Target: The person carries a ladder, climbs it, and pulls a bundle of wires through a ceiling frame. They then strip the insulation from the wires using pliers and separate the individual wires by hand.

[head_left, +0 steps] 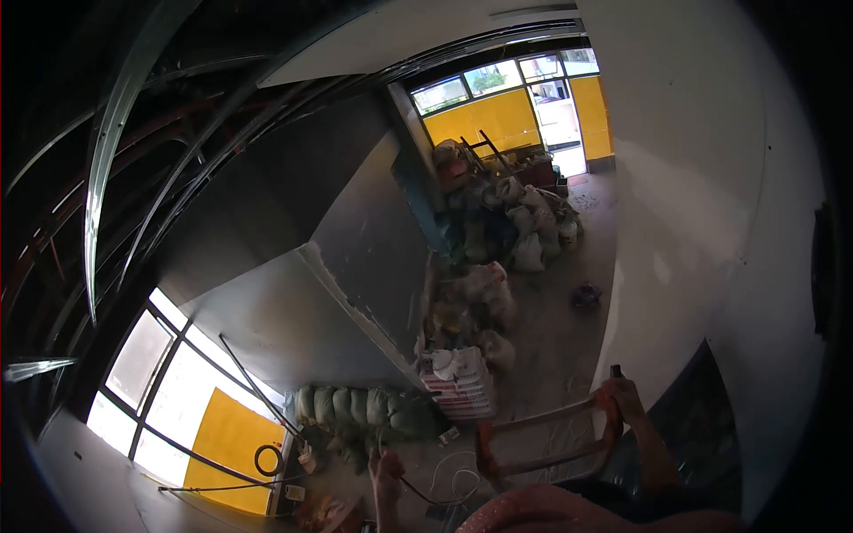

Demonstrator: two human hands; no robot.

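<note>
Two hands show: the left hand (386, 464) at six o'clock, the right hand (625, 396) at four o'clock. One orange ladder (544, 440) lies between them. One stack of white bags (458, 383) sits near centre. Roughly six green sacks (354, 407) line up at seven o'clock, though blur hampers counting.

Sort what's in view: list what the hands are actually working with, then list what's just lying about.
In hand:
- right hand gripping the top of the ladder
- left hand holding a dark cable

Lying about:
- stack of printed sacks
- row of green-white sacks below the window
- pile of filled bags near the yellow door
- coiled hose
</note>
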